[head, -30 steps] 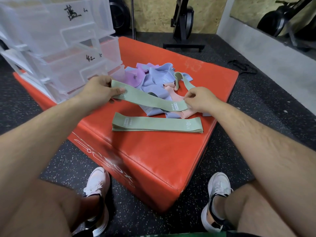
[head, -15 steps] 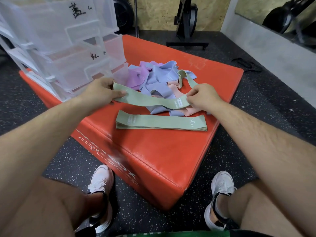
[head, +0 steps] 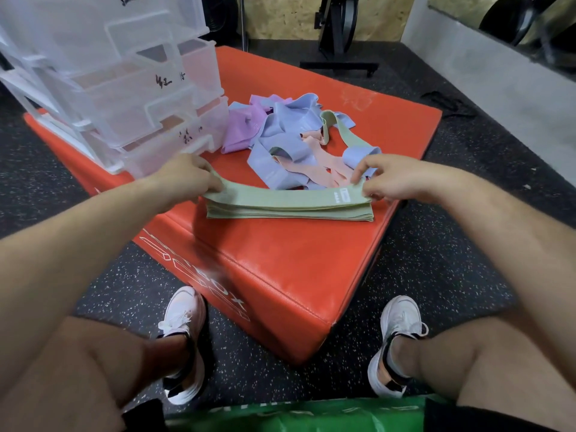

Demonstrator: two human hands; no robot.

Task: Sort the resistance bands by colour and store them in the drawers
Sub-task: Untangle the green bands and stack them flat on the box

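A flat green resistance band (head: 280, 199) stretches between my hands, lying on top of a small stack of green bands (head: 290, 214) near the front of the red box (head: 280, 269). My left hand (head: 184, 177) pinches its left end and my right hand (head: 396, 179) pinches its right end. Behind lies a loose heap of bands: purple (head: 243, 126), blue (head: 290, 126), pink (head: 324, 160) and one more green one (head: 346, 132). A clear plastic drawer unit (head: 124, 88) with handwritten labels stands at the box's back left.
The red box sits on dark speckled gym flooring (head: 436, 260). My knees and white shoes (head: 184, 319) are just in front of it. A black equipment stand (head: 339, 35) is behind the box, and a grey wall ledge (head: 498, 70) runs along the right.
Both hands brought the stretched green band down and toward me, from above the heap onto the green band that lay at the box's front.
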